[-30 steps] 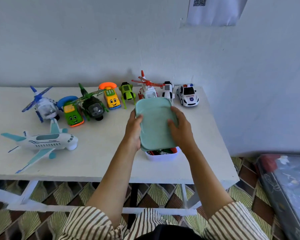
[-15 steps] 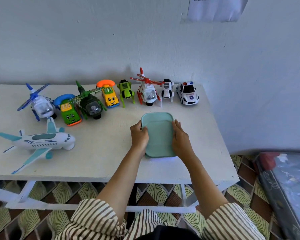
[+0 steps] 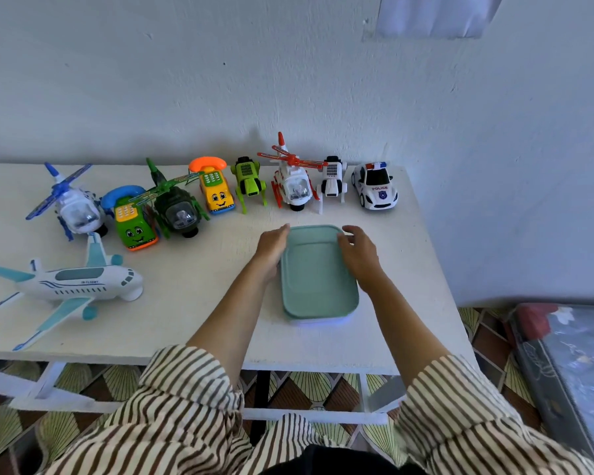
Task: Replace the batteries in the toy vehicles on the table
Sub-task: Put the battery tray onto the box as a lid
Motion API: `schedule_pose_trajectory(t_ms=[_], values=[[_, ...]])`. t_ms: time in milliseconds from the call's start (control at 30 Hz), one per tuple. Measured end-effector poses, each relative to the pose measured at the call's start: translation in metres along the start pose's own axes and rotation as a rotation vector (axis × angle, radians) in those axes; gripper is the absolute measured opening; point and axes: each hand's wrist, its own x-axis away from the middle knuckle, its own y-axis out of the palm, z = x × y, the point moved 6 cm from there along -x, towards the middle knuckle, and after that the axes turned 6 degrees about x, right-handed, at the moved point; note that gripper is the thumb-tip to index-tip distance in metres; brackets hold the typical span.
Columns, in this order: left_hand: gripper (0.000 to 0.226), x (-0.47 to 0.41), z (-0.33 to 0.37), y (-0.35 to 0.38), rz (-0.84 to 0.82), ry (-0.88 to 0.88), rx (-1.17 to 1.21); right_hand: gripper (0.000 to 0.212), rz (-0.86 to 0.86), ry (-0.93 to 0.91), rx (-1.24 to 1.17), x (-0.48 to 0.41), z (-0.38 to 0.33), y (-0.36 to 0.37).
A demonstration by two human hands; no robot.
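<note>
Lowered flat onto its white box (image 3: 319,322) now, the green lid (image 3: 318,272) lies near the table (image 3: 186,303) front edge; I see the left hand (image 3: 271,248) and right hand (image 3: 359,255) flanking its far end, fingers loosely straight, toy vehicles (image 3: 294,186) lined behind.

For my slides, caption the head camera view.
Left hand and right hand flank a lidded box on a table beside toy vehicles.
</note>
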Motion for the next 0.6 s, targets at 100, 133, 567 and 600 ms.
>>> schedule_pose_trajectory(t_ms=[100,133,567,600], values=[[0.026,-0.011,-0.007,0.0,-0.002,-0.053,0.083,0.038,-0.045,0.103,-0.095,-0.024,0.001,0.009],[0.026,-0.013,-0.01,0.0,-0.013,-0.063,0.111,0.042,-0.043,0.126,-0.12,-0.028,0.002,0.011],[0.015,-0.025,-0.011,0.003,0.05,-0.176,0.233,0.046,0.007,0.157,-0.167,-0.043,0.013,0.016],[0.012,-0.027,-0.011,0.004,0.067,-0.176,0.228,0.044,0.006,0.159,-0.148,-0.042,0.011,0.015]])
